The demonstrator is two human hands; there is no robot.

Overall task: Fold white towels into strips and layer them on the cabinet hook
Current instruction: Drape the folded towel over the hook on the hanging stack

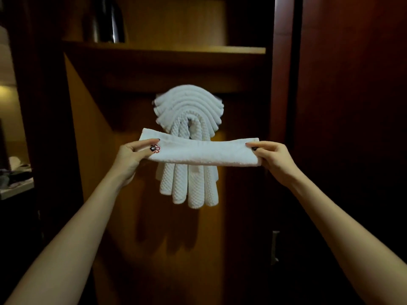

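The left hand point(132, 155) pinches one end of a folded white towel strip point(204, 151), and the right hand point(273, 159) pinches the other end, each with curled fingers closed on the cloth. The strip stretches level between the two hands, its long edges roughly horizontal and sagging only slightly in the middle.

Just beyond the hands, and partly covered by the strip, a bundle of hung towels point(188, 111) drapes in nested arches against the wooden cabinet back point(237, 194). Their upper curves rise above the hands and their waffle-textured ends hang down below them. The hook that carries them is hidden under the cloth.

Higher above the hands runs a wooden shelf point(165, 49), bearing a dark glossy vessel point(110, 20) off toward the left hand's side. Far out past the left hand, a bench point(15, 190) holds dim, indistinct items.
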